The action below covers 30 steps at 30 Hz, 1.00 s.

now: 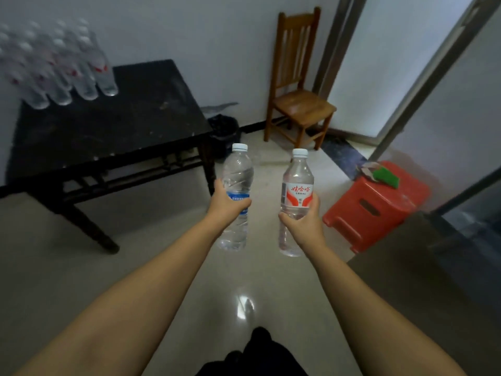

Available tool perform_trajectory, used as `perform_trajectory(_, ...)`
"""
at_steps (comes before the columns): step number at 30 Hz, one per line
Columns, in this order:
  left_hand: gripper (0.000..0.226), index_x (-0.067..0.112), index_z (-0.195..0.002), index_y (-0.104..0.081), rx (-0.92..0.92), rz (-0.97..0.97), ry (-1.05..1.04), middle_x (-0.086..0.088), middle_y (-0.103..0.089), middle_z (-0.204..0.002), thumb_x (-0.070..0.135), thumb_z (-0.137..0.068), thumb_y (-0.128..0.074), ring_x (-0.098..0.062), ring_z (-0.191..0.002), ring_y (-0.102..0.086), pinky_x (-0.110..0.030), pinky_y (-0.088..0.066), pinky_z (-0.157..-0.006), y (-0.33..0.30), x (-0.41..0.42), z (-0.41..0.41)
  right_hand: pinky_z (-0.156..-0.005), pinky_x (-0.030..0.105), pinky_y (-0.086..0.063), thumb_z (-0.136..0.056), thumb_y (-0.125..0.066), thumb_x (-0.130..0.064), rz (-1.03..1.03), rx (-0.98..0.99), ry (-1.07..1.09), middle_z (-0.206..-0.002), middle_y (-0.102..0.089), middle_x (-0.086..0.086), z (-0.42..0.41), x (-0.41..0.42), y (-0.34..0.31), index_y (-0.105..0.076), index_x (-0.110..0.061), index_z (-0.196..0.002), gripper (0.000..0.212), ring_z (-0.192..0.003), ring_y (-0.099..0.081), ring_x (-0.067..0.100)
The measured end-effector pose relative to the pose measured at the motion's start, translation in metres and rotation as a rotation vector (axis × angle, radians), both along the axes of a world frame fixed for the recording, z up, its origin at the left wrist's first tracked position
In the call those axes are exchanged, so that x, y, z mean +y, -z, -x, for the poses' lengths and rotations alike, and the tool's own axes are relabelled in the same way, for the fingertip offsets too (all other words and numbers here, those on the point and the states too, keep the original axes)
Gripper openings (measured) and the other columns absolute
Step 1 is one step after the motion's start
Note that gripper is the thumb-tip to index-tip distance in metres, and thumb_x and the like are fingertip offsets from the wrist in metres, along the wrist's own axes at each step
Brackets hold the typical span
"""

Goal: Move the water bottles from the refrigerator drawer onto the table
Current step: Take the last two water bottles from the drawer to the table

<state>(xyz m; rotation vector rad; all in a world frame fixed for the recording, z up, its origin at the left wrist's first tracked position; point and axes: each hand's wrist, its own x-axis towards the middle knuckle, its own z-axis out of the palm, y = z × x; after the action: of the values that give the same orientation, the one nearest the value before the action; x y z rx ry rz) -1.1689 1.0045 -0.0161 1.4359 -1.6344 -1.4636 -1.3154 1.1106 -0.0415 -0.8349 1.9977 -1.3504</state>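
My left hand (226,206) grips a clear water bottle with a blue label (237,175), held upright over the floor. A second upright bottle, with a red and white label (296,185), is held by my right hand (305,222). Both have white caps. The black table (122,123) stands ahead to the left, its near right corner just left of the blue-label bottle. Several clear bottles with red labels (67,69) stand bunched at the table's far left corner, blurred. The refrigerator drawer is out of view.
A wooden chair (296,82) stands against the back wall. A black bin (223,134) sits beside the table's right side. To the right is a red plastic stool (376,207) with a green item on top. A dark surface (423,267) fills the right foreground.
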Motion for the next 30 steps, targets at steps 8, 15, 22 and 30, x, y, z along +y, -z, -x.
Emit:
perform_trajectory(8, 0.069, 0.020, -0.133, -0.031, -0.031, -0.054, -0.231, -0.002, -0.052, -0.112, 0.014, -0.077, -0.072, -0.024, -0.105, -0.057, -0.044, -0.050, -0.094, 0.012, -0.042, -0.040, -0.086, 0.024, -0.046, -0.079, -0.074, -0.011, 0.030, 0.029, -0.316, -0.127, -0.051, 0.000, -0.014, -0.089, 0.005, -0.023, -0.026, -0.144, 0.084, -0.111, -0.055, 0.015)
perform_trajectory(15, 0.067, 0.020, -0.132, -0.032, 0.024, -0.029, -0.435, -0.001, -0.052, -0.113, 0.013, -0.079, -0.072, -0.006, -0.086, -0.054, -0.019, -0.043, -0.067, 0.012, -0.077, -0.075, -0.085, 0.020, -0.045, -0.080, -0.075, -0.012, 0.077, 0.012, -0.491, -0.119, -0.049, -0.011, -0.049, -0.161, 0.003, -0.023, -0.028, -0.146, 0.085, -0.102, -0.054, 0.004)
perform_trajectory(22, 0.065, 0.021, -0.129, -0.034, 0.030, -0.031, -0.542, 0.000, -0.056, -0.112, 0.016, -0.077, -0.074, -0.017, -0.099, -0.059, -0.033, -0.048, -0.085, 0.014, -0.145, -0.134, -0.086, 0.019, -0.047, -0.077, -0.075, -0.009, 0.108, 0.022, -0.609, -0.131, -0.052, -0.001, -0.111, -0.244, 0.004, -0.026, -0.028, -0.143, 0.084, -0.115, -0.055, 0.014)
perform_trajectory(30, 0.064, 0.019, -0.126, -0.039, -0.048, -0.035, -0.546, 0.000, -0.057, -0.112, 0.025, -0.074, -0.076, -0.017, -0.099, -0.059, -0.034, -0.049, -0.084, 0.006, -0.251, -0.245, -0.091, 0.023, -0.041, -0.081, -0.073, -0.011, 0.107, 0.000, -0.561, -0.124, -0.047, -0.008, -0.215, -0.342, -0.010, -0.023, -0.025, -0.145, 0.083, -0.112, -0.049, 0.007)
